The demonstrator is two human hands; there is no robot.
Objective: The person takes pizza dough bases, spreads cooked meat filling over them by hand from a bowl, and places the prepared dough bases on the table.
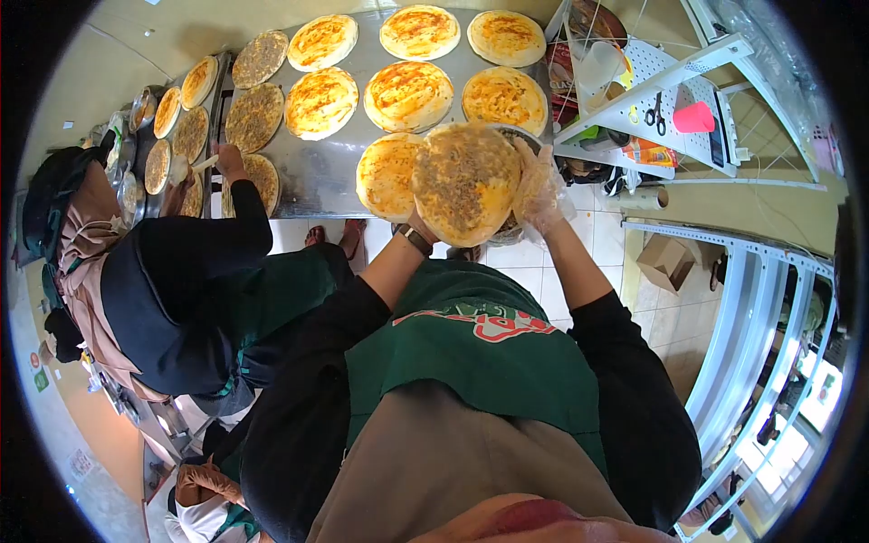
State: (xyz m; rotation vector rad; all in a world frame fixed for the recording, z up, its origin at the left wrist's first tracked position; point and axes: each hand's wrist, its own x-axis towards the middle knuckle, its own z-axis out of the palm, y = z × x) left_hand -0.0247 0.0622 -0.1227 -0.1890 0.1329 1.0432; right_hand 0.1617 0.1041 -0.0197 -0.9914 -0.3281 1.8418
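Note:
A round flatbread [466,181] with a brown, crumbly topping and yellow patches is held up before my apron. My left hand [424,226], with a watch at the wrist, supports its lower left side, and most of the fingers are hidden beneath the bread. At the right edge is my right hand [540,188], in a clear plastic glove, with its fingers against the bread's rim. Partly hidden behind the bread is a round metal pan [523,136]. An orange-topped flatbread [385,172] lies on the table just left of the held one.
Several topped flatbreads [321,102] lie on the metal table [317,172]. At left, a co-worker [172,290] in dark sleeves reaches over more breads. A white perforated rack [625,100] at right holds scissors [654,115] and a pink cup [693,117]. A cardboard box [665,262] stands on the floor.

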